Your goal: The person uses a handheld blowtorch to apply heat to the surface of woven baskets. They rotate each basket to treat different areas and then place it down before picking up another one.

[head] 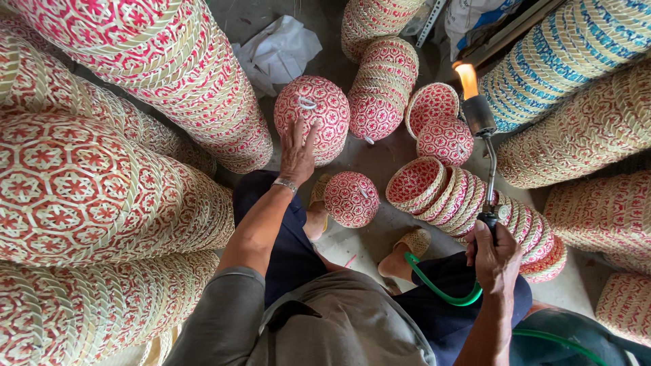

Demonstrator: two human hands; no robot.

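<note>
Head view: left hand (297,150) rests flat, fingers spread, on upturned red basket (313,116); right hand (494,254) grips lit torch (483,135).

I have 1 camera on my head, looking almost straight down past my chest and knees to the floor (380,159). It sits close enough that my forearms fill the lower middle of the view. My left hand (296,150) reaches up-frame and my right hand (495,256) sits lower right. Stacks of woven baskets (88,190) crowd every edge around me.
</note>
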